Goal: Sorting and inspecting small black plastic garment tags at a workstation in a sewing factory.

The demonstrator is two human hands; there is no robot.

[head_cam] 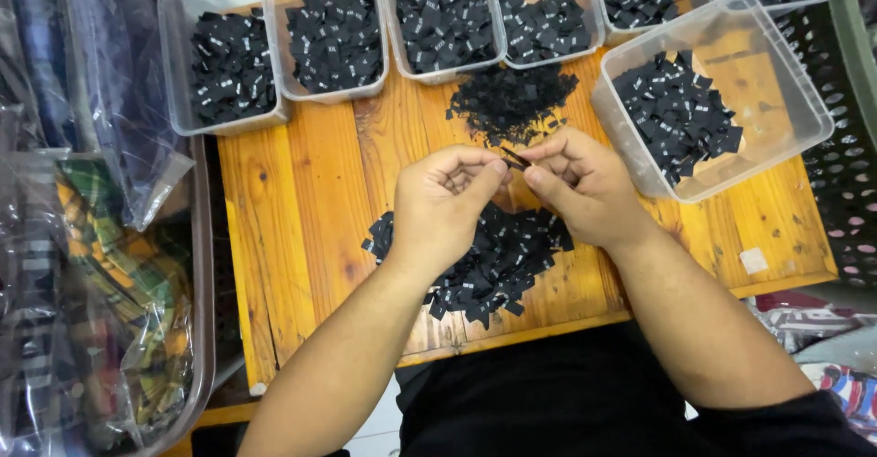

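Observation:
My left hand (443,206) and my right hand (585,183) meet over the middle of a small wooden table (315,210). Together they pinch one small black fabric label (514,157) between thumbs and fingertips. Under my hands lies a loose pile of black labels (498,265). A second, smaller pile of labels (512,101) sits just beyond my fingers.
Several clear plastic tubs (228,69) holding black labels line the far edge. A larger tilted tub (722,92) with labels stands at the right. Plastic-wrapped folded fabrics (100,238) fill a bin at the left. A dark perforated crate (850,183) is at the right edge.

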